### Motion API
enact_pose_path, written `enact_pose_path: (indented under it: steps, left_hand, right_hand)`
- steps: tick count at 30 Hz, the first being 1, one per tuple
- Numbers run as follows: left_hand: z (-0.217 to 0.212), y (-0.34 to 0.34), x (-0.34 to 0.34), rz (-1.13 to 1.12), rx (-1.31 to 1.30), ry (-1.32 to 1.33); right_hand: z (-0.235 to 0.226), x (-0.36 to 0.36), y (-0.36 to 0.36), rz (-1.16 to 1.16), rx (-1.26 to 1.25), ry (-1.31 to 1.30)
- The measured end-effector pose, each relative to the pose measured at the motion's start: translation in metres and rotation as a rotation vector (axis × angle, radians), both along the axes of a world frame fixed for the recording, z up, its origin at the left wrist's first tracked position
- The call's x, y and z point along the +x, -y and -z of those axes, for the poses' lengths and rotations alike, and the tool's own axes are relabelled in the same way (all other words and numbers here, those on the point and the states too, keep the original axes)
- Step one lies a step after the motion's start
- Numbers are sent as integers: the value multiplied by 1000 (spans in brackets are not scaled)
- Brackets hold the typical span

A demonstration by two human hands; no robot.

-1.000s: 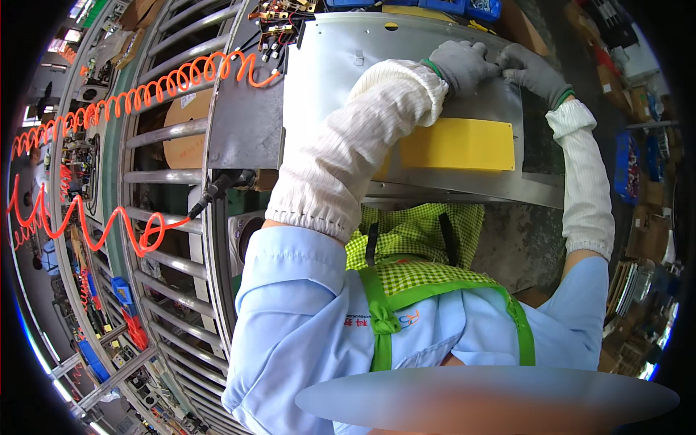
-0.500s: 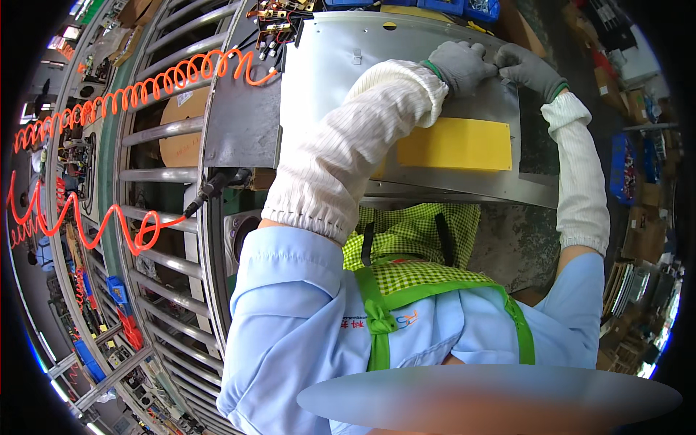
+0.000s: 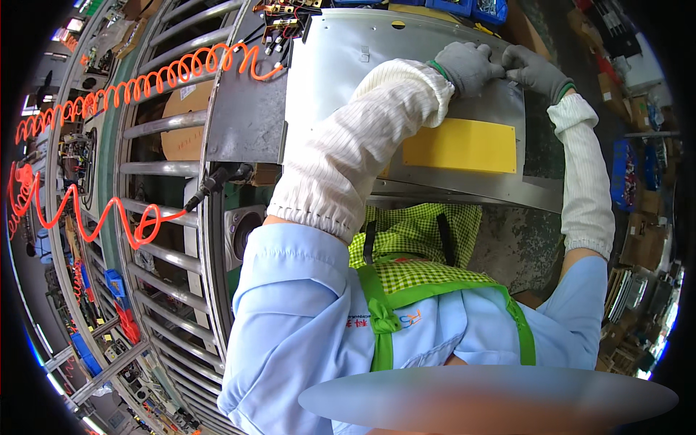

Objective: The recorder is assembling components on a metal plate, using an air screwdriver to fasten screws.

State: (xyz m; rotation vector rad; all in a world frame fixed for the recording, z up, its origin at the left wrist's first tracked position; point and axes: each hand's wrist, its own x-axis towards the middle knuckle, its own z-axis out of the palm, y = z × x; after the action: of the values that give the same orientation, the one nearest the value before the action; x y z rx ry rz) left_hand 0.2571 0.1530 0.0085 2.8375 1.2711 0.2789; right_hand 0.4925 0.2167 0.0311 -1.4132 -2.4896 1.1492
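Observation:
Both my hands wear grey gloves and meet over the far right part of a bare sheet-metal panel (image 3: 341,43). My left hand (image 3: 467,69) is closed, fingers curled, at the panel's surface. Right beside it, my right hand (image 3: 535,71) is closed too, thumb and fingertips drawn together at the panel's right edge. Whatever lies between the fingertips is too small and too hidden to make out. Nearer to me on the same panel is a flat yellow rectangular piece (image 3: 460,146), which neither hand touches.
A grey plate (image 3: 250,119) adjoins the panel's left side, with wired brass-coloured parts (image 3: 283,22) at its far end. Left of it runs a metal roller conveyor (image 3: 163,168), crossed by orange coiled air hoses (image 3: 163,76) and a dark hand tool (image 3: 214,185). Blue bins (image 3: 489,10) stand behind the panel.
The whole view has shifted slightly. My two hands stay at the same spot on the panel, with only small movements of the fingers. The yellow piece keeps its place on the panel.

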Motion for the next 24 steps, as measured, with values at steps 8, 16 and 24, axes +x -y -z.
enact_pose_path:
  steps: [8,16,24]
  left_hand:
    - [-9,4,-4,15,-21,42]
    - [8,-11,0,-60,-29,203]
    - [-35,8,-81,-163,-543,1234]
  right_hand:
    - [0,-2,1,34,-171,-206]
    - [-11,-18,9,66,55,127]
    - [3,-13,-4,25,-75,-189]
